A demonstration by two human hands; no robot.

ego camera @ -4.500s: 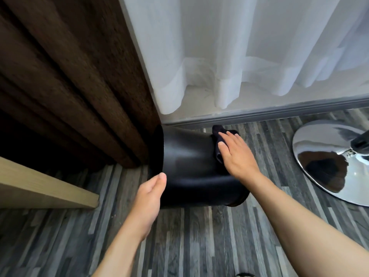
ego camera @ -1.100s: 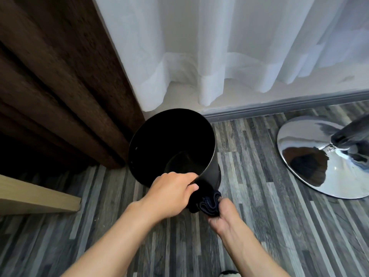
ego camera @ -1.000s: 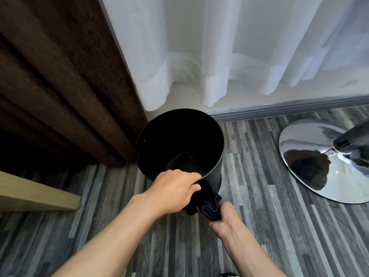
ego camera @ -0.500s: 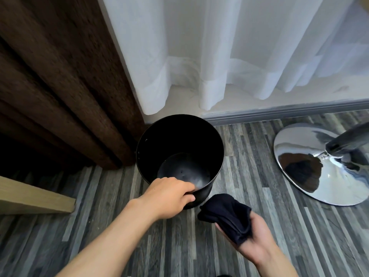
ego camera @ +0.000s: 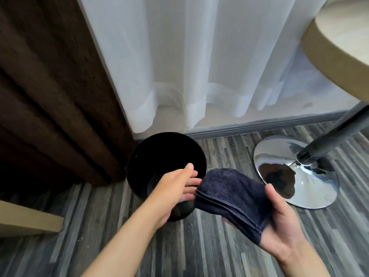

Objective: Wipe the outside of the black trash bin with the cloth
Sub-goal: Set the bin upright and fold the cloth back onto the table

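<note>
Head view: the right hand [ego camera: 283, 226] is cradling the folded cloth [ego camera: 231, 196] in its palm, with the thumb pressing down on the far edge and the fingers closing underneath. This grip is clenched on the cloth. The cloth is lying in several layers, stitched edges facing the camera, which is probably giving a thick, flat pad for wiping.

The left hand [ego camera: 175, 188] is reaching forward with its fingers extended and spread; it is released and grasping nothing. Its fingertips are lying at the left edge of the cloth, but whether they are touching it cannot be told. The hand is likely moving to adjust the fold or to take hold of the bin.

The bin [ego camera: 139, 156] is standing upright on the floor [ego camera: 199, 246], directly beyond and under the left hand, which is covering part of its opening and near wall. The cloth is being held just right of the bin, above the floor and clear of the bin wall, so no wiping contact is taking place.

Outward from the bin, the brown curtain [ego camera: 50, 96] is hanging just to its left and the white curtain [ego camera: 199, 66] just behind it. A chrome base [ego camera: 279, 156] is standing on the floor well to the right.
</note>
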